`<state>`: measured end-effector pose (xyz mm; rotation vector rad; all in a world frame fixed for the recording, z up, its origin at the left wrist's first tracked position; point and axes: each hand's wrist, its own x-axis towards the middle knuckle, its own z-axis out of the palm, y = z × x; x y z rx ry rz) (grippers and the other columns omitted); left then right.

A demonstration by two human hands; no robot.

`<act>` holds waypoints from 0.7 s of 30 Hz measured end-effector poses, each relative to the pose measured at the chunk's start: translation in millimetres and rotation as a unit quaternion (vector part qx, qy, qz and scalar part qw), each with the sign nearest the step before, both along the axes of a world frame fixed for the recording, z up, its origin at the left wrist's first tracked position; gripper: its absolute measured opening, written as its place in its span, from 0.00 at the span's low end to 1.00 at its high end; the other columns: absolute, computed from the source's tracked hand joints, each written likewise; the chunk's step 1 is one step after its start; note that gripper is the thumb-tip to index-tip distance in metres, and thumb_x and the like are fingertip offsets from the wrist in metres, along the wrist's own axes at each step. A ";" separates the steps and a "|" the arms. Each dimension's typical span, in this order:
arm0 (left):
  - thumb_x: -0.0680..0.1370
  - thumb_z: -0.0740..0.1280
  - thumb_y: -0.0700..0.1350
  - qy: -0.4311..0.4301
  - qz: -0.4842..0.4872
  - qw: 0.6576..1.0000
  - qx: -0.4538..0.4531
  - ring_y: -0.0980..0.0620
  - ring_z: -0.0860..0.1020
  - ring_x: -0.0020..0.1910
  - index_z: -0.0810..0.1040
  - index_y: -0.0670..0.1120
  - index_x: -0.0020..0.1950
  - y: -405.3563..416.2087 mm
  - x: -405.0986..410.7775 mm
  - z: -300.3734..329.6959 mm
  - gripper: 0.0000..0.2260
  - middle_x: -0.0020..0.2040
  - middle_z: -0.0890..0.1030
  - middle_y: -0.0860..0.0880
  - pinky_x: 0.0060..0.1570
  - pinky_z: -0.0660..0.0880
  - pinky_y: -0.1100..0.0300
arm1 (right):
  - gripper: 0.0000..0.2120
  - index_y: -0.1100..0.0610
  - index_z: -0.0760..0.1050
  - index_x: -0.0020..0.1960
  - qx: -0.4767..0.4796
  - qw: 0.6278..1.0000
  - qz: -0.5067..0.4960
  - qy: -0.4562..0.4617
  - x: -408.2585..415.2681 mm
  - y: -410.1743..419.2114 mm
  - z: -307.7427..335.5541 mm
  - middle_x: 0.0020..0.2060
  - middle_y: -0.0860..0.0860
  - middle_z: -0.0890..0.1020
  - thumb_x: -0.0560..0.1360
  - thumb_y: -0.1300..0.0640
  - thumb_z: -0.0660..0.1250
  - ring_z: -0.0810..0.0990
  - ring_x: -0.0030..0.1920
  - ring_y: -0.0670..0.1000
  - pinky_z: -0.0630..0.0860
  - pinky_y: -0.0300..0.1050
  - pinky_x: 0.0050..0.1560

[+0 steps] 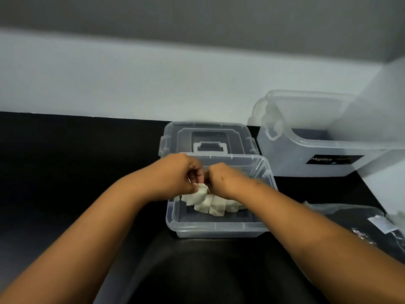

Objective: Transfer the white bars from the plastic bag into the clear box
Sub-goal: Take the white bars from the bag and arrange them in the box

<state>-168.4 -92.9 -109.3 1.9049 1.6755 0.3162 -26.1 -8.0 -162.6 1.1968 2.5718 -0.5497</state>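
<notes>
Pinching one white bar (198, 195) above the clear box (215, 226), left hand (175, 176) and right hand (221, 179) meet closely; fumbling could drop it crooked on stacked bars (217, 207).

Count at the black counter: boxes, bars, bags, hands.

Two hands, left hand (179, 174) and right hand (221, 178). Two clear tubs: small clear box (215, 226), larger Megabox tub (328, 154). One lid (208, 137). White bars (210, 204): roughly five visible, bunched, exact number unclear. One plastic bag (361, 227).
</notes>
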 end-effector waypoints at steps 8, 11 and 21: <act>0.75 0.65 0.38 0.172 -0.076 0.978 -0.093 0.51 0.76 0.45 0.76 0.50 0.48 38.7 36.4 -40.6 0.07 0.42 0.76 0.53 0.43 0.72 0.59 | 0.14 0.53 0.78 0.58 0.035 0.997 -0.045 0.048 52.7 -2.4 34.3 0.52 0.50 0.82 0.75 0.50 0.70 0.80 0.51 0.51 0.77 0.46 0.52; 0.77 0.65 0.38 0.225 -0.081 0.962 -0.132 0.50 0.76 0.46 0.77 0.47 0.51 47.5 43.2 -51.8 0.07 0.45 0.77 0.51 0.44 0.71 0.60 | 0.13 0.53 0.80 0.55 0.046 0.993 -0.059 0.087 77.0 -10.5 47.3 0.48 0.48 0.83 0.74 0.47 0.70 0.79 0.46 0.46 0.73 0.40 0.44; 0.76 0.66 0.37 0.319 0.023 0.936 -0.148 0.44 0.75 0.63 0.73 0.41 0.65 54.1 56.5 -63.8 0.17 0.65 0.76 0.42 0.65 0.70 0.52 | 0.09 0.49 0.81 0.49 0.037 0.974 -0.139 0.174 147.4 -26.7 72.0 0.40 0.44 0.83 0.72 0.46 0.72 0.80 0.41 0.39 0.77 0.38 0.44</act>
